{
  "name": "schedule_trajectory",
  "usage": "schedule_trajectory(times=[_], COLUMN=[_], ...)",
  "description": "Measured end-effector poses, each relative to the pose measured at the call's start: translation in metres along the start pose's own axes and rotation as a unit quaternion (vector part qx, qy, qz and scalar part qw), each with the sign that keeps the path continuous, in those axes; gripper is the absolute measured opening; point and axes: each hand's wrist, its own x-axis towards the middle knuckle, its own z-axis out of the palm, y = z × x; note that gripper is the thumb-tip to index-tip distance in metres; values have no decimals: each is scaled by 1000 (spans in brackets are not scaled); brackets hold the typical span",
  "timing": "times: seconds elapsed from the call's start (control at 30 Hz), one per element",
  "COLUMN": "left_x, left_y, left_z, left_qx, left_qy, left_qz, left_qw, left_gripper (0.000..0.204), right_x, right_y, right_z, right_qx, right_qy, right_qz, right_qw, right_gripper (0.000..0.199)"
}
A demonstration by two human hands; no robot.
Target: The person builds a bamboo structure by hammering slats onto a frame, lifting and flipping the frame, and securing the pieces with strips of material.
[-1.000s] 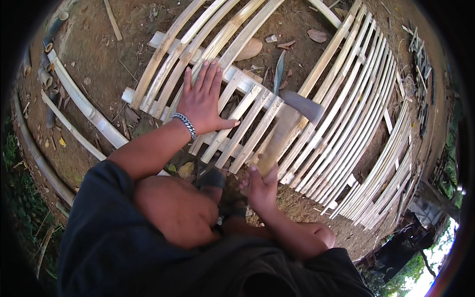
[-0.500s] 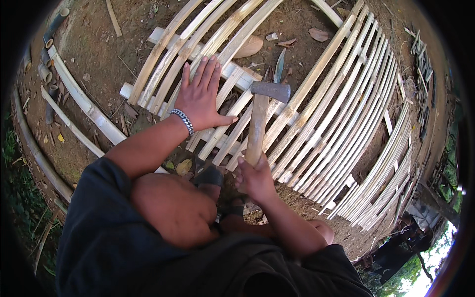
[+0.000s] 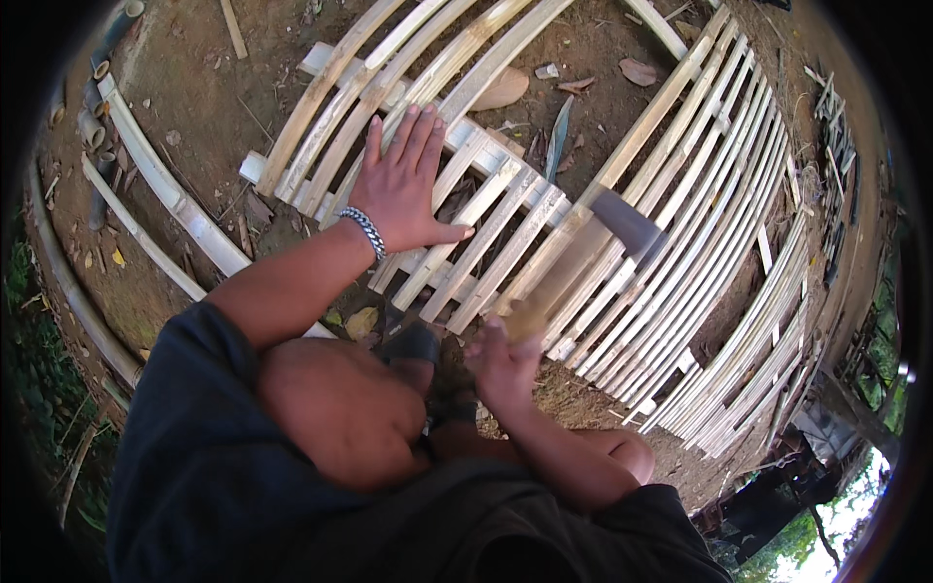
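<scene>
My left hand [image 3: 403, 194] lies flat with its fingers spread on the pale split-bamboo slats [image 3: 476, 219] of a lattice on the ground. A chain bracelet circles that wrist. My right hand [image 3: 505, 364] is closed around the wooden handle of a hammer [image 3: 564, 277]. Its dark metal head [image 3: 630, 228] is tilted over the slats to the right and smeared by motion; whether it touches them I cannot tell. Beneath the slats runs a pale crosspiece [image 3: 491, 151], and several short slat ends lie across it between my hands.
Many narrow slats [image 3: 719, 262] fan out to the right. Curved bamboo strips [image 3: 185, 209] rest on the dirt at the left, near dark bamboo tubes [image 3: 92, 126]. Dry leaves [image 3: 505, 89] are scattered about. My bent knee [image 3: 335, 408] is close below the lattice.
The hammer has swung to the right, its head moving from above the short slats to over the long ones. My left hand stays flat in nearly the same place.
</scene>
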Motion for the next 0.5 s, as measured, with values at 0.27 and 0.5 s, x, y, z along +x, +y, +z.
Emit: schedule_trajectory(times=[0.27, 0.5], left_x=[0, 1], left_y=[-3, -3], left_z=[-3, -3], left_qx=[-7, 7], left_qy=[-14, -24], left_qz=[-1, 15], left_qw=[1000, 1000], left_gripper=[134, 130], right_x=[12, 42], right_y=[-9, -72], right_z=[-26, -30], right_qx=[-88, -506], right_qy=[-59, -92], right_qz=[21, -97], right_qw=[994, 852], right_gripper=[40, 44])
